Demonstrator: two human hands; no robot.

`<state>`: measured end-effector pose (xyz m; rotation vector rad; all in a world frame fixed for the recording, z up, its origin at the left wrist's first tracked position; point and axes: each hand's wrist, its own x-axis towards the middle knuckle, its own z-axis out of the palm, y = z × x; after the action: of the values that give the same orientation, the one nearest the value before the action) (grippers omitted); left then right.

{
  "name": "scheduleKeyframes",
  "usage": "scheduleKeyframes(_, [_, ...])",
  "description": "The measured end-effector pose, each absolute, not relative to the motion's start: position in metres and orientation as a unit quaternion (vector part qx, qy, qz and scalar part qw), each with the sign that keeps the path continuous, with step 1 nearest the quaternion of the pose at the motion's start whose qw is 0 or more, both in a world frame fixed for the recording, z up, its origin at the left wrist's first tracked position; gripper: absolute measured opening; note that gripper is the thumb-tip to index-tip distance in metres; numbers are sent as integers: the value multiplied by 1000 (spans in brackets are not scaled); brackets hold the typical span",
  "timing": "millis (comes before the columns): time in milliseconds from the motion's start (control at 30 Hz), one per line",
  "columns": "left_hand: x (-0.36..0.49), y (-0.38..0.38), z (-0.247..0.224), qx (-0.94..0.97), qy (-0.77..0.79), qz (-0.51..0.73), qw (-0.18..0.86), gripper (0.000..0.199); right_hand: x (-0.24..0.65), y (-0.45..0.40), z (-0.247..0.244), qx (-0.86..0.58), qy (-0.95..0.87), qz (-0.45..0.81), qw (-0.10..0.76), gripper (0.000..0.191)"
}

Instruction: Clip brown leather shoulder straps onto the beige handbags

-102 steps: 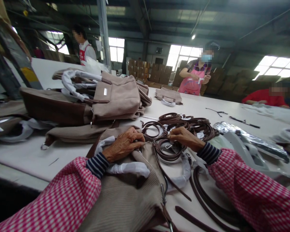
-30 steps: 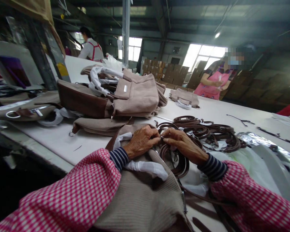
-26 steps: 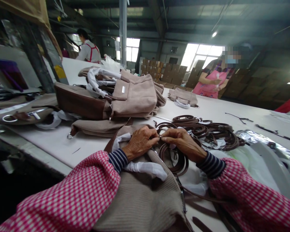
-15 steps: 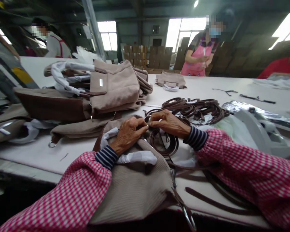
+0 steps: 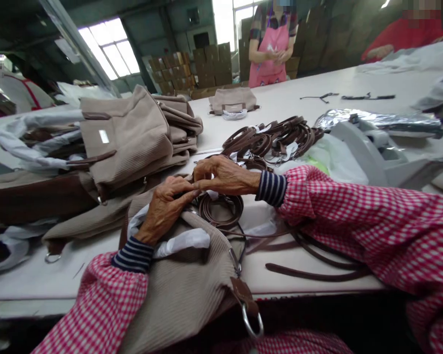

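Note:
A beige ribbed handbag (image 5: 184, 295) with brown trim lies in front of me, its zip edge running toward the far end. My left hand (image 5: 166, 204) reaches over the bag, fingers closed on its far top edge. Beside it, touching fingertips, my right hand (image 5: 225, 177) is pinched; what is between its fingers is hidden. A handle wrapped in white paper (image 5: 184, 242) lies under my left wrist. Close below my right hand sits a coiled brown strap (image 5: 221, 211). A metal ring (image 5: 251, 322) hangs from the near end of the bag.
More beige handbags (image 5: 129, 132) are piled at the left. Several coiled brown straps (image 5: 280, 137) lie beyond my hands. A grey tape dispenser-like device (image 5: 376, 157) and a silver foil roll (image 5: 406, 125) stand right. A co-worker in a pink apron (image 5: 271, 54) stands across the table.
The view has turned right and down, shifting things leftward. My hands stay together at the bag's far edge, and my right hand's fingers have drawn over closer to the left's.

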<state>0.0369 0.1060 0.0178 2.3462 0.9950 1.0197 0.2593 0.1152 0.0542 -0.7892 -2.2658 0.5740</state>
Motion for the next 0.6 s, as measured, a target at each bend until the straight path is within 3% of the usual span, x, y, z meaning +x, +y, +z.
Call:
scheduleKeyframes(133, [39,102,19,844,363,357,169,15,289,84,73,-261,-876,284,288,17])
scheduleKeyframes(333, [42,99,18,805,415,380,187,17,315,29,74,-348,-910,205,89,25])
scheduleKeyframes(433, [42,96,20,803,429,369,189,16,314,26,71,-354,-914,190,57,10])
scheduleKeyframes(600, [43,92,25,813,423,351,190,15,309,29,61,-345,-932,101,50,12])
